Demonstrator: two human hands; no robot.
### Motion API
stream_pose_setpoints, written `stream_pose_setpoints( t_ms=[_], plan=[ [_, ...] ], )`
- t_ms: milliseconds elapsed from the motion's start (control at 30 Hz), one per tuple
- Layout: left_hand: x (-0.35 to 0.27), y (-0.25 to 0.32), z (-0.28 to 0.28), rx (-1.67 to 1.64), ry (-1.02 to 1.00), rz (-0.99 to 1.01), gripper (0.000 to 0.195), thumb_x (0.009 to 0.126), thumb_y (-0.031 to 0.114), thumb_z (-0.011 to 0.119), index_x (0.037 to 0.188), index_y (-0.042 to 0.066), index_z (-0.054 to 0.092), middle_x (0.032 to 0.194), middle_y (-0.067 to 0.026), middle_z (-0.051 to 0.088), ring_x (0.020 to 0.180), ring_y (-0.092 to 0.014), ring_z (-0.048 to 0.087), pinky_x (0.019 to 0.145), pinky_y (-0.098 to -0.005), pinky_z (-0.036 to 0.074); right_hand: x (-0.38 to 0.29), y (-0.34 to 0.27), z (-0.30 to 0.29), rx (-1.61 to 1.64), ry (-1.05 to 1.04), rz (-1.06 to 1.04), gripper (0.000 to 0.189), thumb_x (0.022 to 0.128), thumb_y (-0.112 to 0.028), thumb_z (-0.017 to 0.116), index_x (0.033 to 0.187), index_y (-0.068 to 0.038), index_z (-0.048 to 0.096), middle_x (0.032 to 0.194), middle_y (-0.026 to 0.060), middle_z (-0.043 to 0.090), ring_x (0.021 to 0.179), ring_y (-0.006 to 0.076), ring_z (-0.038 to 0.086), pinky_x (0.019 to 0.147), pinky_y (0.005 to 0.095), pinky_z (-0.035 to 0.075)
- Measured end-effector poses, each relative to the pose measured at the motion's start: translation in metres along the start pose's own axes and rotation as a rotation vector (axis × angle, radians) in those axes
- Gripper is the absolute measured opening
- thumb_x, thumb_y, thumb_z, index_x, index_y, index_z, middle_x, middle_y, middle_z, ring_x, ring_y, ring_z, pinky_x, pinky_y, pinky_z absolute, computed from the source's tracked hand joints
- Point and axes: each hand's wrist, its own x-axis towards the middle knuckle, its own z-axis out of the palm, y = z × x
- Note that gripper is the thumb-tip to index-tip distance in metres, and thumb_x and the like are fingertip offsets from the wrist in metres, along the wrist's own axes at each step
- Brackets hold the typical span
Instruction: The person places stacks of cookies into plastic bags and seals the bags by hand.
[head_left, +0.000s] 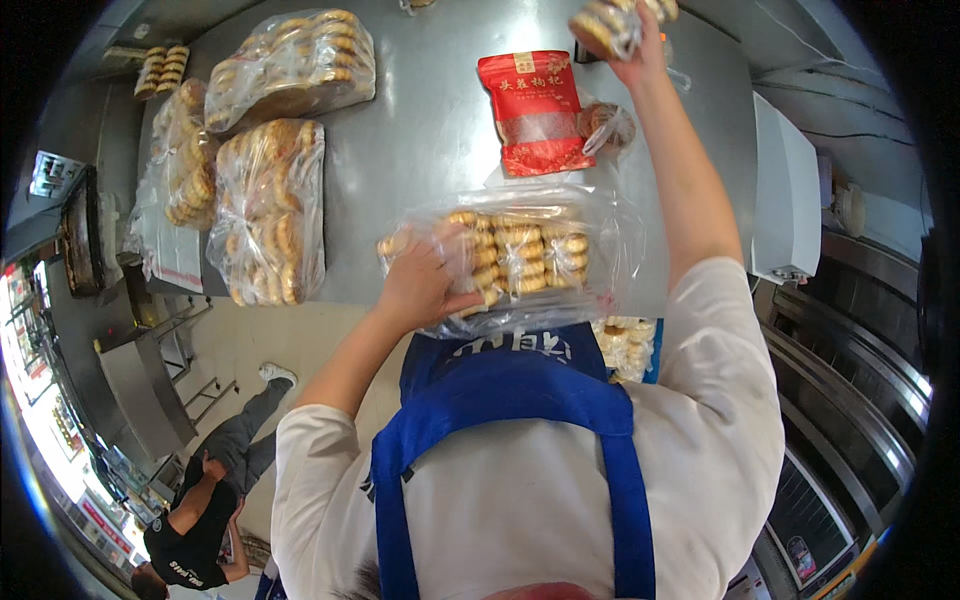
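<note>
My left hand rests with spread fingers on the left end of a clear plastic bag at the table's near edge. Inside it lie small wrapped stacks of round baked cookies. At the top right my right hand is raised over the far side of the table, gripping a wrapped pack of round cookies. Between the hands lie a red printed pouch with a see-through window and, touching its right side, a small tied plastic bag of brownish contents.
Large filled cookie bags lie at the left of the metal table. Two wrapped cookie stacks lie at its far left corner. A white box-shaped appliance is at the right. Another person is at the lower left.
</note>
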Motion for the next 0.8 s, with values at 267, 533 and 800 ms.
stream_pose_setpoints(
  t_ms=[267,533,800],
  plan=[
    [-0.006,0.003,0.003,-0.013,0.144,0.076,0.048,0.075,0.042,0.077,0.109,0.010,0.066,0.126,-0.0084,0.059,0.125,-0.030,0.051,0.098,-0.0441,0.044,-0.247,0.030,0.054,-0.597,0.085,0.586,0.053,0.083,-0.031,0.069,0.126,-0.005,0.054,0.110,0.0136,0.067,0.093,0.0242,0.070,0.078,0.0409,0.061],
    [-0.002,0.007,0.003,0.081,-0.076,0.150,0.077,0.084,0.047,0.065,0.147,0.012,0.041,0.151,-0.0102,0.041,0.141,-0.030,0.035,0.112,-0.0499,0.031,-0.312,0.131,0.005,-1.279,0.030,0.382,0.048,0.088,-0.032,0.060,0.117,0.005,0.058,0.107,0.0191,0.067,0.099,0.0311,0.065,0.093,0.0404,0.048],
    [0.005,0.003,0.002,0.049,-0.156,0.174,0.068,0.086,0.043,0.061,0.144,0.011,0.045,0.151,-0.0096,0.041,0.143,-0.030,0.033,0.116,-0.0563,0.021,-0.304,0.044,0.063,-2.170,-0.508,0.528,0.047,0.089,-0.040,0.062,0.116,-0.001,0.062,0.115,0.0201,0.064,0.106,0.0390,0.060,0.094,0.0470,0.047]
  ],
)
